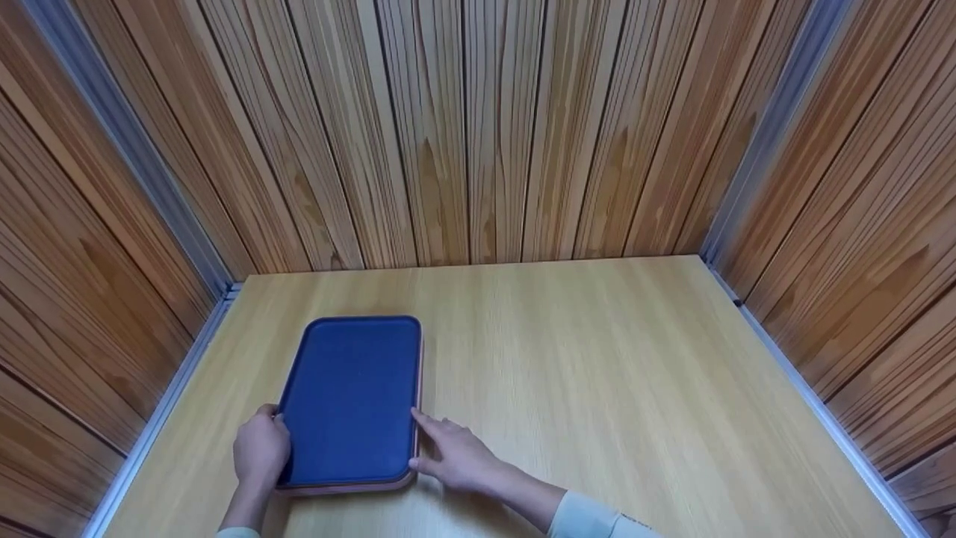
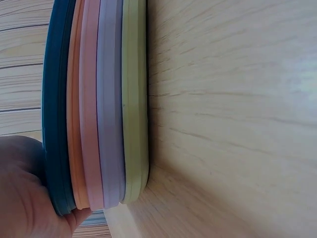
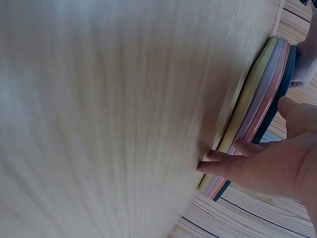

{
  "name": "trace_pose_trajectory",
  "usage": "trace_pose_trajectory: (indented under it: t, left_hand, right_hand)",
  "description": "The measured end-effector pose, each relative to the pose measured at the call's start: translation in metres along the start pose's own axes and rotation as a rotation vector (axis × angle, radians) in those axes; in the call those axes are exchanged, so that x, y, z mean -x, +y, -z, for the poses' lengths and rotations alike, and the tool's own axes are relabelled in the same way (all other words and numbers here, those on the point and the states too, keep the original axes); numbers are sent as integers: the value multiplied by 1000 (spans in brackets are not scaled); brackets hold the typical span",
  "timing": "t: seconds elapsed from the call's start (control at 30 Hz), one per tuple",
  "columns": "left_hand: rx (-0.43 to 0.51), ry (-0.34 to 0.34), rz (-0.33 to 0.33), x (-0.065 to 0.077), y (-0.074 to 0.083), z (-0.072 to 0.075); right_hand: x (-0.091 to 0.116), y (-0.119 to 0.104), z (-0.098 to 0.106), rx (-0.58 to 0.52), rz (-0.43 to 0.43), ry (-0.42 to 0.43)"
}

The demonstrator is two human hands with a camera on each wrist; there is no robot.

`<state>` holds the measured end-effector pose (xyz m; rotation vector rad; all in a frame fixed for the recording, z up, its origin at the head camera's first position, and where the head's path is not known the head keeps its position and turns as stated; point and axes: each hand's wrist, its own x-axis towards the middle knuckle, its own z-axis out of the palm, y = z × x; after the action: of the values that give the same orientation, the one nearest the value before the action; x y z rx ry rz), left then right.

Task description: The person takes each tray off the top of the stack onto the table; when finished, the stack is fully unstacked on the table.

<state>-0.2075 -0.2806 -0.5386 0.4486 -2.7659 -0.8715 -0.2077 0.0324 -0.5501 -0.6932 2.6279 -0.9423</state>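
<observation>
A dark blue rectangular tray [image 1: 351, 396] with a raised rim tops a stack on the table's left side. Below it, in the left wrist view, come an orange tray [image 2: 76, 134], a pink tray [image 2: 91, 134], a lavender tray [image 2: 111, 134] and a yellow-green tray [image 2: 134, 134] at the bottom. My left hand [image 1: 261, 448] grips the blue tray's edge at its near left, its fingertips partly hidden. At the stack's near right side, my right hand [image 1: 459, 456] touches the edge with fingers extended and thumb apart; in the right wrist view its fingers [image 3: 225, 167] span the layered sides.
The stack stands on a light wooden table [image 1: 582, 373]. Wood-plank walls [image 1: 493, 134] enclose the back and both sides, with metal strips [image 1: 806, 418] along the table's side edges.
</observation>
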Motion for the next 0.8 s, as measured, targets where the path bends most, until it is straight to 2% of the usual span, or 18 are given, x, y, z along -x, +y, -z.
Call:
trace_pose_trajectory:
  t: [0.43,0.8]
  left_hand:
    - [26,-12,17,-3,-3,1]
    - [45,-13,30,-5,-5,5]
  right_hand:
    - [3,0,-7,67,-10,33]
    - [1,-6,-7,37,-29,65]
